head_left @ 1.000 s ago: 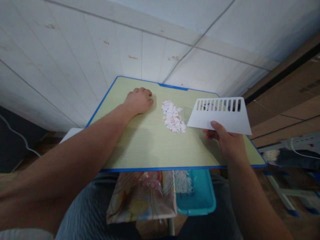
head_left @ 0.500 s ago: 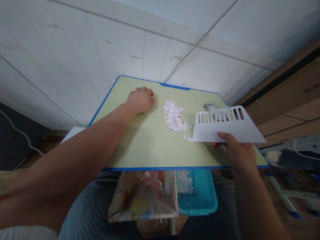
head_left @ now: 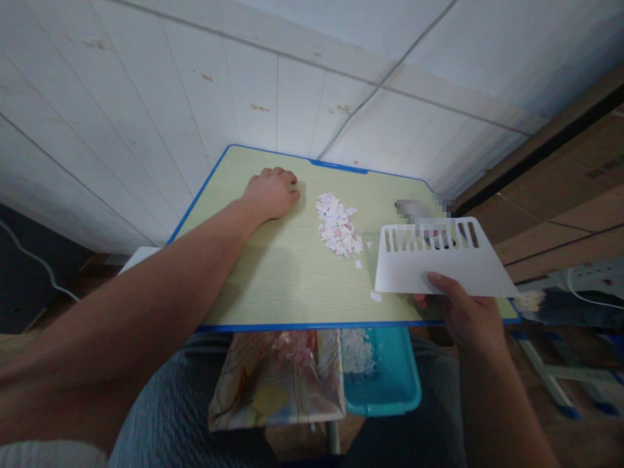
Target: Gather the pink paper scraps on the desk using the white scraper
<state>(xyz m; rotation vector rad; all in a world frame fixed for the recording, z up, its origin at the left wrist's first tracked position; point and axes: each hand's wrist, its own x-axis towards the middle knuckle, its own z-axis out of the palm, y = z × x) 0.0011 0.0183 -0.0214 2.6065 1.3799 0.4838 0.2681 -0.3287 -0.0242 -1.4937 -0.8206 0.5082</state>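
Observation:
My left hand [head_left: 273, 192] rests on the left part of the pale green tabletop [head_left: 283, 286], its fingers loosely bent and the thumb apart from them. Nothing shows in it. To its right lies a heap of small torn paper scraps [head_left: 338, 224], white with some pink. Over the table's right side, my right hand [head_left: 468, 312] holds a white slotted sheet [head_left: 414, 273], thumb on top and fingers beneath. The sheet has a row of long slots along its far edge. Single scraps lie near its left corner, one a larger white piece [head_left: 376, 296].
Behind the sheet lies a partly blurred dark object [head_left: 419, 211]. Under the table's front edge are a patterned fabric bin [head_left: 277, 406] with pinkish stuff in plastic and a turquoise basin [head_left: 397, 390] holding white scraps. A wall [head_left: 253, 91] stands behind; cardboard boxes [head_left: 546, 214] stand right.
My right hand has brought the slotted sheet slightly nearer to me, and a white scrap by its left corner now lies closer to the front edge. My left hand stays in place.

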